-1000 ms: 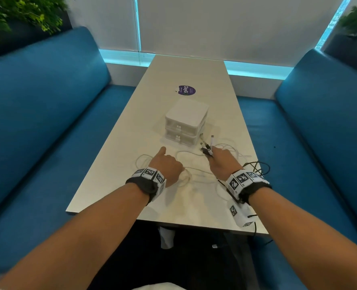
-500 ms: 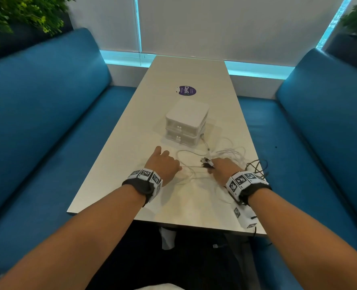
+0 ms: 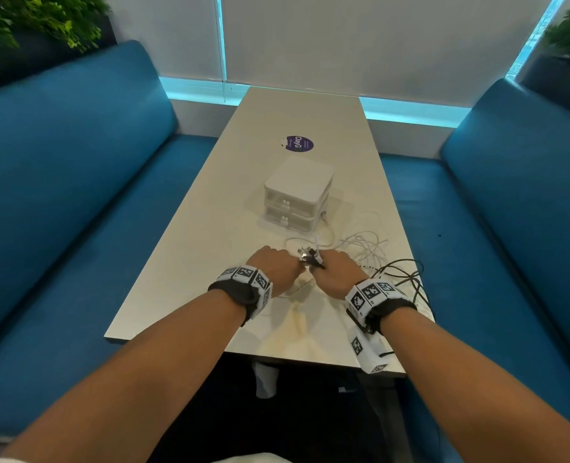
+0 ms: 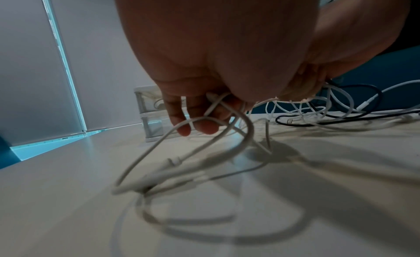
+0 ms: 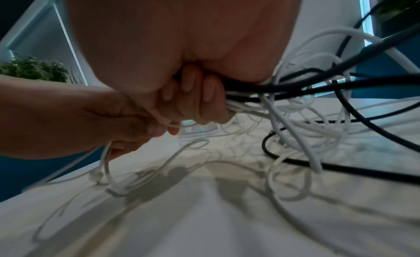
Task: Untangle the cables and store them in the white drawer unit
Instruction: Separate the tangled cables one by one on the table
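Note:
A tangle of white cables and a black cable lies on the table's right side, in front of the white two-drawer unit, whose drawers are shut. My right hand grips a bunch of cable ends, and several plugs stick out above its fist. In the right wrist view its fingers curl round black and white strands together. My left hand sits against the right one, and its fingers hold a white cable that loops down onto the table.
The long white table runs between two blue sofas. A purple sticker lies beyond the drawer unit. Some cable hangs near the table's right edge. Plants stand in both back corners.
My left hand has moved right from the loose white loop and now meets the right hand at the plugs. The right hand has drawn the cable ends slightly towards me.

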`<state>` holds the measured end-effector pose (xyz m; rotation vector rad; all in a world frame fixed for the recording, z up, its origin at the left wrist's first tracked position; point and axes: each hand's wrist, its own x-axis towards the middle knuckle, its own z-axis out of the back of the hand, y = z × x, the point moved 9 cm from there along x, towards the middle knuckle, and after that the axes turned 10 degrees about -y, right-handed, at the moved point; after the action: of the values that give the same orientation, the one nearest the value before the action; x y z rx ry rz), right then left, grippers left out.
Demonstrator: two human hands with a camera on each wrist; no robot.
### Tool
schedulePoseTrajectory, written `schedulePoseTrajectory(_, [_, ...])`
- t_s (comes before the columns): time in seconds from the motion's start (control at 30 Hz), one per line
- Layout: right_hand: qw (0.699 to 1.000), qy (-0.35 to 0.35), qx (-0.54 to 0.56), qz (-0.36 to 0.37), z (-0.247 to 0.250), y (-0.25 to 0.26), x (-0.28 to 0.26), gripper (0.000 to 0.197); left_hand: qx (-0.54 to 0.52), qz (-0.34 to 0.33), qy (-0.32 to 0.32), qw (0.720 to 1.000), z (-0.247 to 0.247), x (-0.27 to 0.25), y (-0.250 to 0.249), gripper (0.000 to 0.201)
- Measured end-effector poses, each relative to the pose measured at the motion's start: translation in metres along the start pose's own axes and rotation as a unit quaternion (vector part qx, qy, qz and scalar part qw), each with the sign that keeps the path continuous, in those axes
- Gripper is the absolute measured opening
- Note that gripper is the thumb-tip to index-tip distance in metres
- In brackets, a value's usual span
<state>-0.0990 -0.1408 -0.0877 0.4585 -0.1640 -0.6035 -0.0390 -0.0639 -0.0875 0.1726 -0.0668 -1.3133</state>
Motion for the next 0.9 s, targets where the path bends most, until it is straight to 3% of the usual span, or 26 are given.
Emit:
schedulePoseTrajectory(0.17, [1.0, 0.009, -0.014, -0.002, -0.006, -0.012, 0.001, 0.022, -0.039, 0.009, -0.037, 0.999, -0.004, 0.0, 0.008, 0.022])
schedulePoseTrajectory(0.23, [0.999, 0.004, -0.045, -0.013, 0.0, -0.025, 0.0, 0.026, -0.066, 0.036, -0.028, 0.997, -0.008, -0.002, 0.016, 0.031])
schedulePoseTrajectory(0.43, [0.991, -0.021, -0.122, -0.056, 0.013, -0.042, 0.001, 0.024, -0.117, 0.062, -0.029, 0.991, -0.013, 0.005, 0.012, 0.028])
schedulePoseTrajectory(0.53, [0.993, -0.045, -0.092, -0.05, 0.011, -0.029, 0.002, 0.027, -0.127, 0.054, -0.037, 0.99, -0.01, 0.008, 0.007, 0.028])
schedulePoseTrajectory(0.67, [0.998, -0.006, -0.062, -0.024, -0.004, -0.015, 0.002, 0.022, -0.176, 0.058, -0.057, 0.981, -0.008, 0.008, 0.008, 0.034])
schedulePoseTrajectory(0.9, [0.997, 0.0, -0.058, -0.055, 0.009, -0.042, 0.003, 0.027, -0.153, 0.054, -0.014, 0.987, -0.018, -0.005, 0.018, 0.024])
